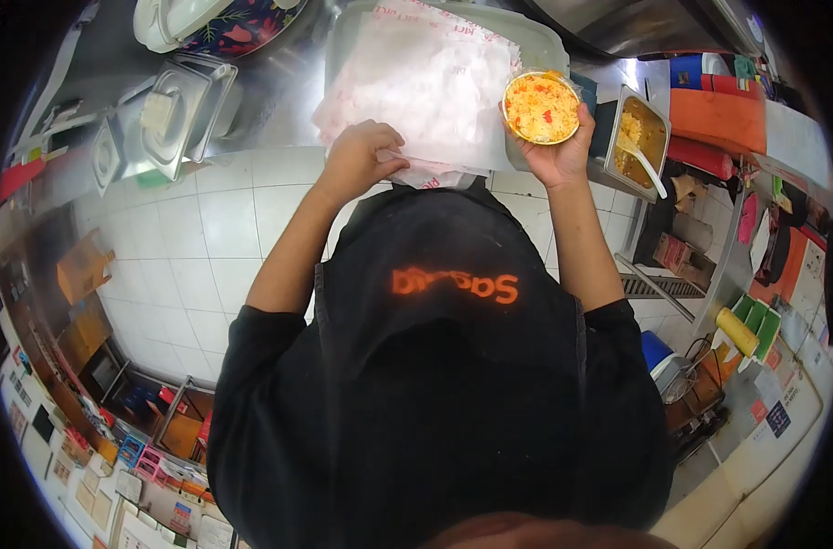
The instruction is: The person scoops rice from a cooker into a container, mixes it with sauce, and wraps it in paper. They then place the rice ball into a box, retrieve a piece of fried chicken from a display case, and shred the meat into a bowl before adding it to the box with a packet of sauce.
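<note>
"Rice [543, 105], where does it sit?"
"In a round bowl [546, 143], upper part of the frame, right of centre, over the right edge of the printed paper [426, 91]."
"Which hand has it?"
"The right hand [567, 156]. Fingers and thumb wrap the bowl's lower and right sides, with the rice facing up."
"And the left hand [366, 160]?"
"Upper part of the frame, left of centre, at the paper's lower left edge. Thumb and fingertips look close together, perhaps pinching a sheet, but I cannot tell for certain at this size."
"Under the paper?"
"A pale tray [549, 41], its rim showing near the top of the frame."
"And beside the right hand?"
"A metal pan [659, 123], just to its right, with a white spoon [645, 165] resting across the edge."
</note>
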Motion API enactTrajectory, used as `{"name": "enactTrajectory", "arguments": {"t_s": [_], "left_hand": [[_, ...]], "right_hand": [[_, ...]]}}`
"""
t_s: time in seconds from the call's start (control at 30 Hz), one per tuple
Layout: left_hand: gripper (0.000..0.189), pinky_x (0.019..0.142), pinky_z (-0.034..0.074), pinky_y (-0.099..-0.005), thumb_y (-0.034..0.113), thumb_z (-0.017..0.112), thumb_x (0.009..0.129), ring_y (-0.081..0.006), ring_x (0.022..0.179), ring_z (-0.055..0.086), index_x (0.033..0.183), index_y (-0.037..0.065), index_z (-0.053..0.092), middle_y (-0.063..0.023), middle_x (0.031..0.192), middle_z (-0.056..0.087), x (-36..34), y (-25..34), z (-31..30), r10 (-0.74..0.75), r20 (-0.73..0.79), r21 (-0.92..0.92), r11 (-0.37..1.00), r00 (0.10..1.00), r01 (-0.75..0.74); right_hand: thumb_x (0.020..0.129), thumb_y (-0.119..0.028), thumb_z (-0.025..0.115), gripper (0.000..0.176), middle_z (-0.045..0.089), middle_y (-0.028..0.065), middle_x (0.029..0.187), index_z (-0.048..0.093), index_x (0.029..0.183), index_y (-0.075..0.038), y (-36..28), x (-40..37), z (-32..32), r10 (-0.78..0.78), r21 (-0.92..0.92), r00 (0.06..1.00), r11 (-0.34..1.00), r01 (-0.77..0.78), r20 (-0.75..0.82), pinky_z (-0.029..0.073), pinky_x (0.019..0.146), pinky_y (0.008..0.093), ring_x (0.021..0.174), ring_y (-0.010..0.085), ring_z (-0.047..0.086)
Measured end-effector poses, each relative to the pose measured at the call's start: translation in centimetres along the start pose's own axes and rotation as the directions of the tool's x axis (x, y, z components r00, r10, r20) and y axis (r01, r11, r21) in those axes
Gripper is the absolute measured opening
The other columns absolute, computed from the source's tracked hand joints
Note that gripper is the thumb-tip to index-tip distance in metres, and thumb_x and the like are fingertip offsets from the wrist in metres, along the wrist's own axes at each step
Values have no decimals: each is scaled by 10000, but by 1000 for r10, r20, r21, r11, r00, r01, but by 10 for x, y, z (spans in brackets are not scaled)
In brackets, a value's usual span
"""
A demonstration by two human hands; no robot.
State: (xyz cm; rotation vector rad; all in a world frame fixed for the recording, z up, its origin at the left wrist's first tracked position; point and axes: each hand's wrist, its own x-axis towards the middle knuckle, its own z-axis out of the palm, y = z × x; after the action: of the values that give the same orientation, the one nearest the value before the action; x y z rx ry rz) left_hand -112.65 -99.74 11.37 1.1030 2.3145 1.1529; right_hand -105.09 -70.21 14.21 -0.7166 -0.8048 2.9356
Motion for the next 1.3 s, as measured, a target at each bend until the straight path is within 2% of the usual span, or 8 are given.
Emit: {"name": "enactTrajectory", "arguments": {"t_s": [0.17, 0.63, 0.83, 0.9, 0.93, 0.97, 1.07, 1.3], "left_hand": [[96, 725, 466, -348, 127, 691, 776, -259, 800, 602, 809, 39, 670, -76, 854, 673, 7, 6, -6, -57, -70, -153, 987, 996, 46], [157, 696, 385, -341, 78, 748, 667, -200, 792, 580, 728, 126, 612, 18, 830, 650, -1, 6, 18, 153, -199, 128, 983, 968, -129], [206, 673, 366, -340, 102, 773, 643, -173, 776, 563, 704, 136, 579, 41, 806, 629, -9, -4, 25, 180, -220, 174, 974, 959, -143], [207, 672, 364, -339, 104, 775, 642, -170, 774, 560, 705, 136, 580, 43, 805, 625, -9, -4, 26, 187, -224, 180, 972, 957, -148], [209, 671, 361, -339, 106, 776, 640, -168, 772, 558, 706, 136, 581, 46, 804, 622, -8, -3, 27, 194, -223, 183, 971, 955, -155], [209, 671, 361, -339, 106, 776, 640, -168, 772, 558, 706, 136, 581, 46, 804, 622, -8, -2, 27, 195, -223, 185, 970, 955, -155], [210, 671, 359, -342, 104, 777, 639, -163, 776, 555, 705, 134, 580, 54, 809, 620, -11, 0, 30, 189, -189, 201, 968, 964, -150], [174, 753, 389, -344, 145, 758, 694, -208, 853, 568, 815, 114, 637, -1, 895, 631, -27, 10, 24, 162, -250, 228, 968, 955, -104]], "right_hand": [[766, -548, 614, 751, 451, 147, 1354, 402, 1359, -140, -1, -1, -4, -15, -5, 1000, 1000, 15, -14, 417, 996, 534, 1231, 373, 455], [778, -540, 613, 749, 447, 158, 1363, 399, 1363, -125, -2, 1, -5, 7, 20, 1000, 1000, -7, 0, 429, 991, 524, 1234, 359, 463], [828, -406, 624, 613, 493, 137, 1322, 433, 1324, -99, 33, 38, 15, 19, -315, 995, 949, 12, 97, 431, 982, 524, 1220, 299, 490], [806, -325, 685, 563, 502, 149, 1284, 481, 1276, -90, 54, 44, 33, -116, -517, 993, 850, 103, 7, 449, 956, 497, 1147, 335, 530], [789, -321, 707, 552, 496, 160, 1268, 507, 1254, -102, 61, 50, 40, -342, -854, 900, 346, 389, 271, 454, 943, 476, 1128, 348, 524], [771, -317, 729, 540, 489, 170, 1252, 532, 1232, -114, 66, 54, 44, -348, -806, 729, -313, 502, 589, 459, 929, 456, 1110, 360, 518], [747, -376, 730, 525, 468, 173, 1242, 572, 1196, -154, 88, 60, 36, -57, -625, 792, -648, 434, 608, 459, 914, 435, 1109, 369, 483], [747, -410, 723, 529, 456, 156, 1269, 580, 1204, -186, 95, 67, 29, -96, -650, 818, -662, 373, 567, 456, 919, 436, 1133, 363, 460]]}}
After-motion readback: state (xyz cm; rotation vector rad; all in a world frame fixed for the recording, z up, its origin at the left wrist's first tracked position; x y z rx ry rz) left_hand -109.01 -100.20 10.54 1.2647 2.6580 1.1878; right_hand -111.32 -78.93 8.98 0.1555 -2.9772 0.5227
